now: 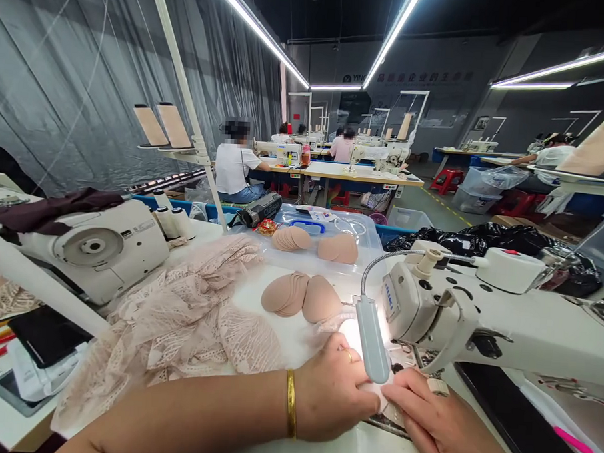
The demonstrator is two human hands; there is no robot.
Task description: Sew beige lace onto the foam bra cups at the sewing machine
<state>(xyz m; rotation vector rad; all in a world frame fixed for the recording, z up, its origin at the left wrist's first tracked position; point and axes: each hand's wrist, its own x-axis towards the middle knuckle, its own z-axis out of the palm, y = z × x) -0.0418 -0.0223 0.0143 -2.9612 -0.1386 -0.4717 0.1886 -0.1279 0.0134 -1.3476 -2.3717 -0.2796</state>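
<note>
My left hand [332, 388], with a ring and a gold bracelet, rests at the needle area of the white sewing machine [508, 322]. Its fingers curl down onto pale pink fabric [379, 394]. Across from it, my right hand [431, 412] presses its fingertips on the same fabric. A grey lamp head [372, 340] hangs over the fingers and hides part of the cloth. Beige oval pads [285, 294] lie in overlapping stacks beyond my left hand. Pale lace fabric [178, 308] is heaped to the left.
A clear plastic lid [355, 222] at the back bears more pads [291, 238] and a black box [260, 210]. Another machine [98, 247] stands at left, beside a thread stand pole [181, 67]. Several people sit at machines farther off.
</note>
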